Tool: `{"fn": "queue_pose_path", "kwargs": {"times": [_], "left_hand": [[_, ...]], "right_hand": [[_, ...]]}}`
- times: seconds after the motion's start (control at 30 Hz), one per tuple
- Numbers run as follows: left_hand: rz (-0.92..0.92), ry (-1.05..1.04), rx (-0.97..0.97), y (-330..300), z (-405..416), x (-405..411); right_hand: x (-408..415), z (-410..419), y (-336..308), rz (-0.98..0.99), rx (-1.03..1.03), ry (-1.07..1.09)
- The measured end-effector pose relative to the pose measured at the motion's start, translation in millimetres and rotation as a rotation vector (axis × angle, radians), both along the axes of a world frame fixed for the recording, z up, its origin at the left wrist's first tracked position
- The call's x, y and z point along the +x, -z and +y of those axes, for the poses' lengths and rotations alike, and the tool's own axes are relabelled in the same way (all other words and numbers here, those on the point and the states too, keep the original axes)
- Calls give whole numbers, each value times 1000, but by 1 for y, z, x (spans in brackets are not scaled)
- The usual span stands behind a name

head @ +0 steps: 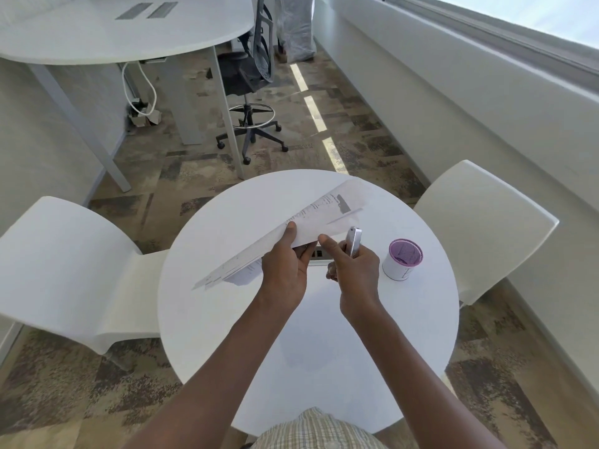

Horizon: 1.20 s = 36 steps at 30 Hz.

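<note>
Above the round white table, my left hand grips a folded stack of printed white paper, thumb on top and fingers underneath. The paper runs diagonally from lower left to upper right. My right hand holds a small silver metal object, perhaps a stapler, upright just right of the paper's near edge. Its thumb points toward the paper. What the object is cannot be told for sure.
A small white cup with a purple rim stands on the table to the right of my hands. White chairs sit at the left and right. Beyond are a large white desk and a dark office chair.
</note>
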<state>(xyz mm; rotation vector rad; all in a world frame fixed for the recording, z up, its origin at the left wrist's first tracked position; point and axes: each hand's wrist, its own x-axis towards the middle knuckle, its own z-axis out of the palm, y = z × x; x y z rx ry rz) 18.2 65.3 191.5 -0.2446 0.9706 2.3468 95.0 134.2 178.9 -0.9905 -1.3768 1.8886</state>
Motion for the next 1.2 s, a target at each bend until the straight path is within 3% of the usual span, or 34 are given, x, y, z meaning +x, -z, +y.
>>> {"fn": "queue_pose_path", "kwargs": {"times": [0.17,0.37,0.73,1.03,1.2], "left_hand": [[20,36,17,-2,6,5],[16,44,12,-10,11,8],[-76,215,-30,-17,9,10],[66,419,-367,-1,-10,12],[453,343,-761,-3,-16,17]], "right_hand": [[-7,6,-15,214,-371,31],[-16,17,-34,340,-575,81],[-14,26,-39,374,-632,104],[-18,31,-38,227,-623,241],[-19,30,-35,209,-650,268]]}}
